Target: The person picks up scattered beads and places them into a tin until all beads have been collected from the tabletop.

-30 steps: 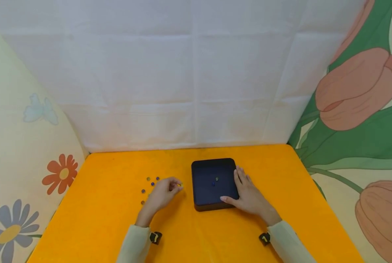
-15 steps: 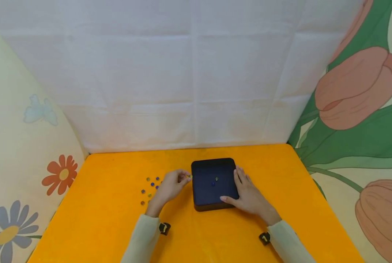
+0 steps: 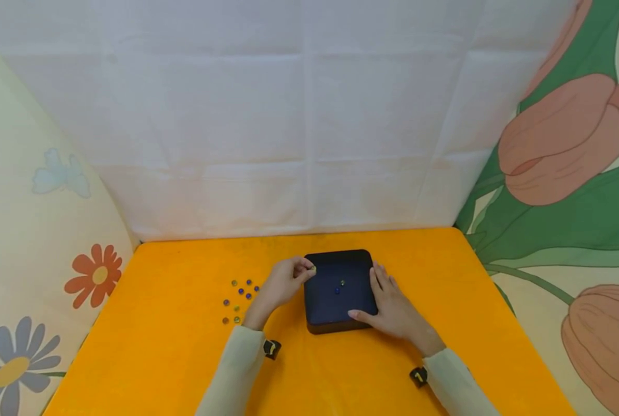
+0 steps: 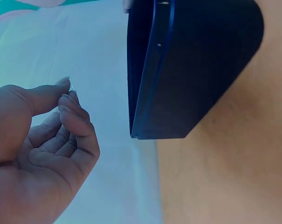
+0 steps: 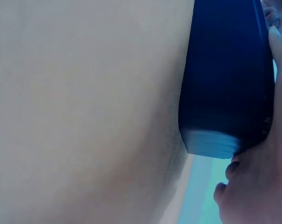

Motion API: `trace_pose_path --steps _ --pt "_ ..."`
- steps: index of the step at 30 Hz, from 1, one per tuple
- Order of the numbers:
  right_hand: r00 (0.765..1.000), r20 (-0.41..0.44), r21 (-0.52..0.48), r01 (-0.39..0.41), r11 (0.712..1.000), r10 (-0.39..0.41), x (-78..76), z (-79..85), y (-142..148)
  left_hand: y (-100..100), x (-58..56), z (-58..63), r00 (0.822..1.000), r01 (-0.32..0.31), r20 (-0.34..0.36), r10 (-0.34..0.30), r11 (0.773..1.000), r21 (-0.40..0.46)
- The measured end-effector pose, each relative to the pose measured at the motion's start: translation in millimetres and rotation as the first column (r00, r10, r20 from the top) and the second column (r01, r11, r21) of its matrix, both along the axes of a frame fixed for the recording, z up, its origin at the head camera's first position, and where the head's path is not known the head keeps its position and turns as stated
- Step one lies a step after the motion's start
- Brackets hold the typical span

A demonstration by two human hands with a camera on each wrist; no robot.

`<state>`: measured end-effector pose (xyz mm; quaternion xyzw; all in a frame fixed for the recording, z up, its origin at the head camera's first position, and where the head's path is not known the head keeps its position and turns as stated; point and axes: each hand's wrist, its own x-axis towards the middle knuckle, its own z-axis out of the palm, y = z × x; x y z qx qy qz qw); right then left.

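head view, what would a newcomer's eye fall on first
Probably the bright orange table across the lower middle, with a dark tray on it. Next, the hands: the left hand pinches a tiny yellowish bead by the tray's far left corner, while the right hand holds its right side. A huge pink tulip also stands out at upper right.

An orange-covered table (image 3: pixel 314 375) bears a dark square box (image 3: pixel 335 327) and, beside it, scattered blue and yellowish beads (image 3: pixel 241 291).
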<state>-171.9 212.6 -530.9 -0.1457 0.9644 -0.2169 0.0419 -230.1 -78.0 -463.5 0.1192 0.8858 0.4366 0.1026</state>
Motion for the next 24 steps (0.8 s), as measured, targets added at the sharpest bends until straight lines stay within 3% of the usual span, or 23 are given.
trace_pose_path --steps 24 --pt "1.0 0.0 -0.002 -0.007 1.0 0.007 -1.1 0.0 1 35 -30.8 -6.7 0.997 0.066 -0.028 -0.067 0.997 -0.039"
